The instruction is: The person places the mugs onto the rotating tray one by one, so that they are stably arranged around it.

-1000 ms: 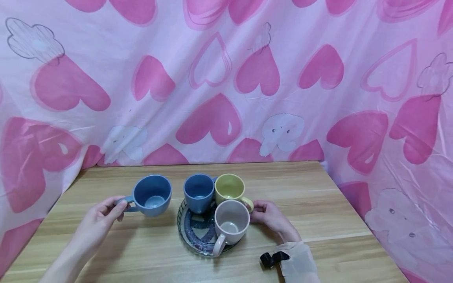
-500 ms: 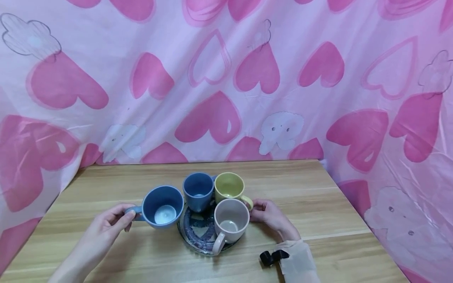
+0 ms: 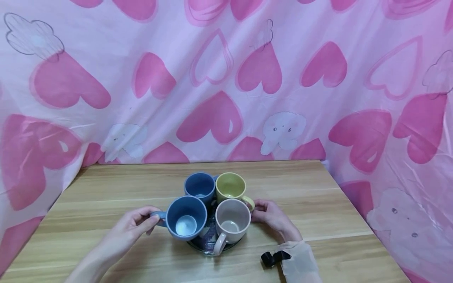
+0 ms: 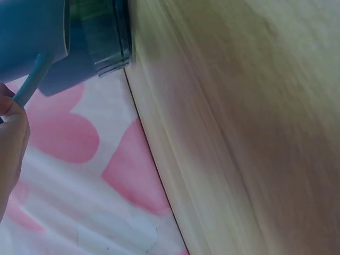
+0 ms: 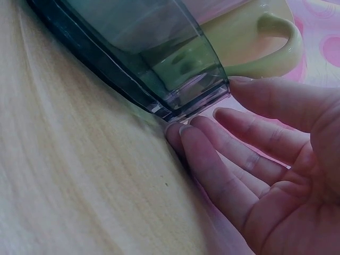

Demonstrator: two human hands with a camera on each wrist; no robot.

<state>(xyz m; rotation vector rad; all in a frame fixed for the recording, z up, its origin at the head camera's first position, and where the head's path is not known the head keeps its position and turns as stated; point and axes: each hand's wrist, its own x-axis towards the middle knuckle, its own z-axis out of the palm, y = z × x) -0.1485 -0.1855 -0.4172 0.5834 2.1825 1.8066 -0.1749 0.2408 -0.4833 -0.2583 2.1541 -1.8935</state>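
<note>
My left hand [image 3: 132,226] pinches the handle of a blue mug [image 3: 186,218], which is tilted with its opening toward me, over the left front of a dark see-through round tray [image 3: 204,251]. In the left wrist view the mug [image 4: 32,34] overlaps the tray wall [image 4: 103,37]. A second blue mug [image 3: 199,184], a yellow mug [image 3: 230,185] and a pale pink mug [image 3: 231,224] stand on the tray. At its right side my right hand [image 3: 270,218] holds the tray edge, thumb at the rim and fingertips at the lower edge in the right wrist view.
The wood-grain table [image 3: 336,236] spreads around the tray. Pink heart-patterned cloth [image 3: 209,118] hangs behind it and along both sides. A small black device [image 3: 275,258] sits at my right wrist, beside a pale sleeve [image 3: 299,261].
My left hand has carried the blue mug rightward and toward me, from beside the tray to above its left front. The right hand has stayed at the tray edge.
</note>
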